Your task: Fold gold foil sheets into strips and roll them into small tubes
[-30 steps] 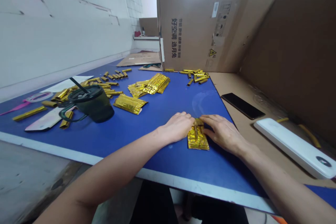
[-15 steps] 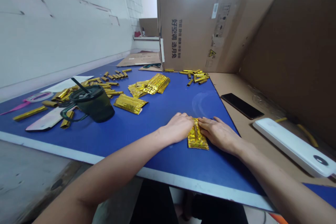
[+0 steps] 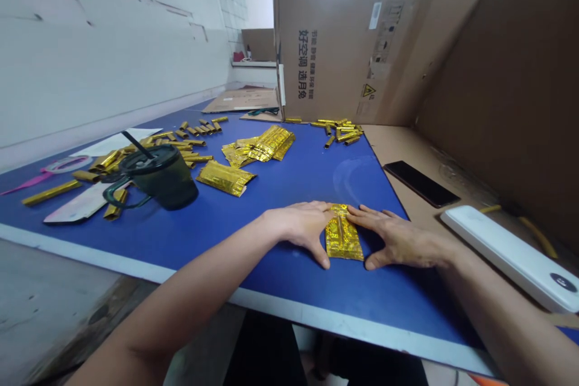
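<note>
A shiny gold foil packet (image 3: 344, 238) lies flat on the blue tabletop in front of me. On its left side rests my left hand (image 3: 310, 228), fingertips at the packet's upper left edge and thumb spread down by the lower left corner. My right hand (image 3: 391, 235) mirrors it, with fingertips on the upper right edge and thumb by the lower right corner. Both hands are open, fingers stretched out. Farther left lies another gold packet (image 3: 226, 178), and behind it is a pile of gold foil packets (image 3: 266, 143).
A dark lidded cup with a straw (image 3: 165, 178) stands left, among many short gold tubes (image 3: 192, 143). More gold tubes (image 3: 346, 131) lie by the cardboard box (image 3: 344, 60). To the right are a black phone (image 3: 423, 183) and a white oblong device (image 3: 506, 256).
Both thumbs have spread down and outward along the packet's sides, and the hands have opened. My view has shifted slightly; the packet stays at about the same place on the table.
</note>
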### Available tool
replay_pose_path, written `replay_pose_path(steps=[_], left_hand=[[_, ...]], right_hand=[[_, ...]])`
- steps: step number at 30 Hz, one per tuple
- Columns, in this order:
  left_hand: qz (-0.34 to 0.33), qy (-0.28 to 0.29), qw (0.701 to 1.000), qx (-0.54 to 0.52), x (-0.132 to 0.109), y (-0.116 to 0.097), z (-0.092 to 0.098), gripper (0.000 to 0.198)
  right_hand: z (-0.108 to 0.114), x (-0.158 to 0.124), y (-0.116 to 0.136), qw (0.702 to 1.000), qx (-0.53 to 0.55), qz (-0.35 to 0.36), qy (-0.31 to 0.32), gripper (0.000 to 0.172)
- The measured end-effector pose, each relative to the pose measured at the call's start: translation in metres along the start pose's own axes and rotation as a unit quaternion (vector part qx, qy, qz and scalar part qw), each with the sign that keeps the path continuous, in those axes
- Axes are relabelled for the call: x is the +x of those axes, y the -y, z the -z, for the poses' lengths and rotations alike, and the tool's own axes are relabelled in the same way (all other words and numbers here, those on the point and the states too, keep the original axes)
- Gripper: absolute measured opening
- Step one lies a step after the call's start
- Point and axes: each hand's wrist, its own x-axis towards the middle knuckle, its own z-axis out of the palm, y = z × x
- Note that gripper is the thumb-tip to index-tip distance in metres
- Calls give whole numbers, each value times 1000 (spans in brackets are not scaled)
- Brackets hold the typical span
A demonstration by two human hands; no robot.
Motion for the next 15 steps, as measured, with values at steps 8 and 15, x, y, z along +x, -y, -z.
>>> replay_pose_path(steps=[8, 15], left_hand=[[14, 3, 1000, -20, 0, -4, -1, 88], [33, 4, 999, -5, -2, -6, -4, 97]], right_hand=[[-6, 4, 2, 995, -16, 32, -93, 57], [-5, 4, 15, 984, -19, 116, -137, 25]])
